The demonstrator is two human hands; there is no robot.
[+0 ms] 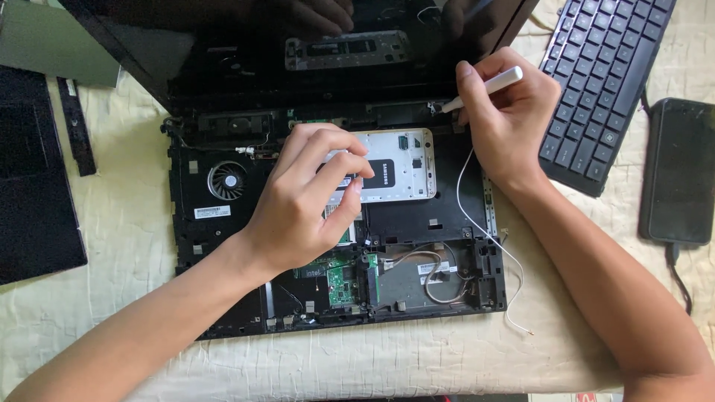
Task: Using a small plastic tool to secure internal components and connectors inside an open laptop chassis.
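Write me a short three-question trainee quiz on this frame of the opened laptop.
1. True or false: the right hand holds a white pen-like tool with its tip near the hinge at the back of the opened laptop.
2. What does the left hand touch?
A. the detached keyboard
B. the backless phone lying on the laptop
C. the fan
3. Fill in: to the right of the keyboard, on the cloth, lies a dark ____ with a cable.

Key: 1 true; 2 B; 3 phone (screen off; its exact kind cannot be told).
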